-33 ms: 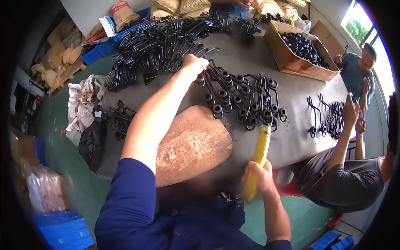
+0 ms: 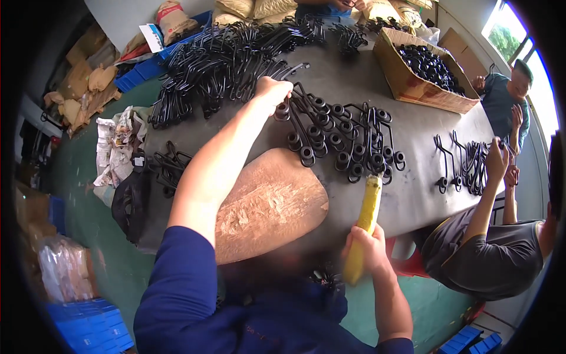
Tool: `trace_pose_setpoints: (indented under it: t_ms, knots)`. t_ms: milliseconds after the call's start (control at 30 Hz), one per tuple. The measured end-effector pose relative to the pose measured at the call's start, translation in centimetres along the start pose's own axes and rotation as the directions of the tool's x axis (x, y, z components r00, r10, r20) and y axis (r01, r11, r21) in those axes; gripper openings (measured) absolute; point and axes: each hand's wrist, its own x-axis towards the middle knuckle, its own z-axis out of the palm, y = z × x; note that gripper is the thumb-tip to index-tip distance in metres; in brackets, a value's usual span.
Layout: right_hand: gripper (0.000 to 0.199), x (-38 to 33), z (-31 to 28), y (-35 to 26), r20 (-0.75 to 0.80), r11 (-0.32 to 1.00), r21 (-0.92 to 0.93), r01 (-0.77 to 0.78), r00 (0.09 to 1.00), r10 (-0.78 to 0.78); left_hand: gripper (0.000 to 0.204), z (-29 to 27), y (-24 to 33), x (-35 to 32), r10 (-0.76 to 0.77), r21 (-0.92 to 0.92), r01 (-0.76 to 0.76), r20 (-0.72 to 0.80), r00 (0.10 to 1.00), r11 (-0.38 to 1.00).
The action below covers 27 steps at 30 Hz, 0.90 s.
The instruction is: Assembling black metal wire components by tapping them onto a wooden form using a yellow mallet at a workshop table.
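Note:
My left hand [image 2: 272,93] is closed around a black bent metal rod [image 2: 296,70], whose end pokes out beyond the fingers. It is beside a big heap of similar rods [image 2: 206,74]. To its right lies a cluster of black rods with round bushings [image 2: 359,141] on their ends. My right hand [image 2: 368,246] grips a thick yellow stick [image 2: 369,203] with a pale, worn upper end, which points at the near side of that cluster. Between my arms lies a rounded wooden board [image 2: 277,203], its middle scuffed and splintered.
A cardboard box [image 2: 427,97] full of small black parts stands at the back right of the dark table [image 2: 413,197]. Finished-looking rods [image 2: 471,168] lie near a co-worker [image 2: 489,253] on the right. Blue bins [image 2: 141,71] and sacks [image 2: 236,9] line the far side.
My left hand and forearm have shifted very slightly to the left. The right hand with the yellow stick has hardly moved.

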Motion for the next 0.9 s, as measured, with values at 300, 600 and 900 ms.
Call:
trace_pose_setpoints:
  t_ms: [300,600,900]
  knots:
    - [0.016,0.1,-0.2,0.8,0.012,0.995,-0.061,0.081,0.997,-0.08,0.048,-1.9,3.2,-17.7,0.624,-0.267,-0.601,0.0,0.781,0.753]
    - [0.018,-0.7,1.1,2.3,-0.04,0.961,-0.164,0.224,0.971,-0.234,0.049,-2.8,-1.7,-28.1,0.657,-0.291,-0.611,0.09,0.749,0.736]
    - [0.026,-3.3,4.0,3.7,0.182,0.944,-0.292,0.15,0.978,-0.099,0.073,-6.4,-5.0,-30.7,0.702,-0.105,-0.696,0.174,0.69,0.71]
